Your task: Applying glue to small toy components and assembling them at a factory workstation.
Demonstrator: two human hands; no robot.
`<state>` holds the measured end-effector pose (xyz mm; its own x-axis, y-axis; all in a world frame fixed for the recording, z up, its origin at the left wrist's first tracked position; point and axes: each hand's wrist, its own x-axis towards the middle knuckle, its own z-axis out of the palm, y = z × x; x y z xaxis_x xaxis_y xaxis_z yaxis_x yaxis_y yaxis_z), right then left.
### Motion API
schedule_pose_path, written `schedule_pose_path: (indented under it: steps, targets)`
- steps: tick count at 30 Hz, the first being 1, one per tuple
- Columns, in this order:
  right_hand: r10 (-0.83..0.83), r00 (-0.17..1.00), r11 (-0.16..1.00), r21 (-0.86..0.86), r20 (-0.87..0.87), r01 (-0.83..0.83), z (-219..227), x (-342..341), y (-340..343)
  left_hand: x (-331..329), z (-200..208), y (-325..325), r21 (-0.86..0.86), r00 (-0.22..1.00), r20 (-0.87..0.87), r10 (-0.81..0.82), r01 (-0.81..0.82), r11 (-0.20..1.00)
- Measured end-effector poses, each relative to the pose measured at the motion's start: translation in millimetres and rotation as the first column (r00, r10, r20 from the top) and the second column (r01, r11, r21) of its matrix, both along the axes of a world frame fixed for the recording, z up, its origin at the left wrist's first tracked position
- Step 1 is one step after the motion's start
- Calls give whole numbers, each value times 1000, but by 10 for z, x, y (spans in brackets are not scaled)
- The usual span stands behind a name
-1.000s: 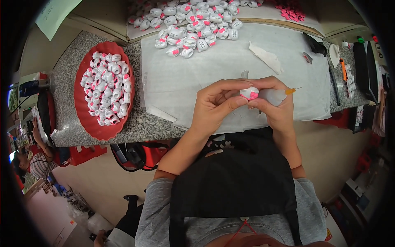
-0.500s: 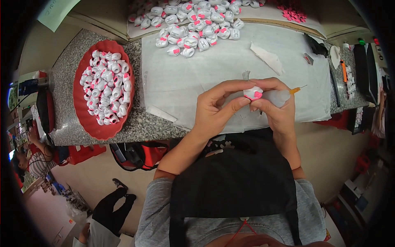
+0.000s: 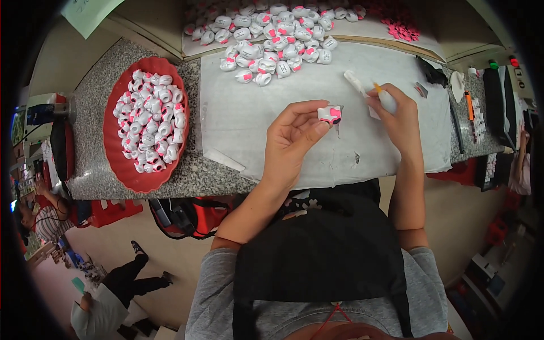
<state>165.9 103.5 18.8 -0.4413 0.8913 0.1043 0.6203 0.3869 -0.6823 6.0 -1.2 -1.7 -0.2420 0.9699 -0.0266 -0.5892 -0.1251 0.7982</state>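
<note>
Between the thumb and fingertips of my left hand (image 3: 290,140) is a small white bead-like figure (image 3: 328,113) with a pink bow shape and a dark opening, raised above the paper sheet (image 3: 255,107). My right hand (image 3: 403,124) is closed around a small translucent squeeze bottle (image 3: 388,102) with an orange nozzle. That nozzle points up and left, close to a crumpled strip of white paper (image 3: 354,81); I cannot tell whether they touch. Several similar white and pink figures (image 3: 277,48) lie piled at the sheet's far edge.
A red scalloped tray (image 3: 118,164) full of the same figures stands at the left on the granite counter (image 3: 195,175). Small pink pieces (image 3: 402,29) lie on the shelf at far right. An orange pen-like tool (image 3: 469,106) rests at the right. Another person (image 3: 107,300) is walking at lower left.
My hands have moved apart. The right one carried the bottle up to the paper strip, its nozzle now turned left. The figure stayed in my left hand and shifted slightly left.
</note>
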Motion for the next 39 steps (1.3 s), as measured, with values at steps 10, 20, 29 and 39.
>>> schedule_pose_path:
  steps: [10,20,29,39]
  targets:
    - [-244,645,810,-518,-724,-276,107,-471,-522,6,42,-58,98,992,-114,52,-41,994]
    - [-192,931,981,-26,-309,194,220,-11,-304,-6,-12,-13,73,999,38,-12,9,997]
    - [-155,702,762,-536,-695,-363,145,-345,-527,13,15,-15,72,998,7,-63,62,995]
    - [-217,618,746,-537,-756,-395,47,-375,-532,21,20,-19,113,993,-106,-45,57,992]
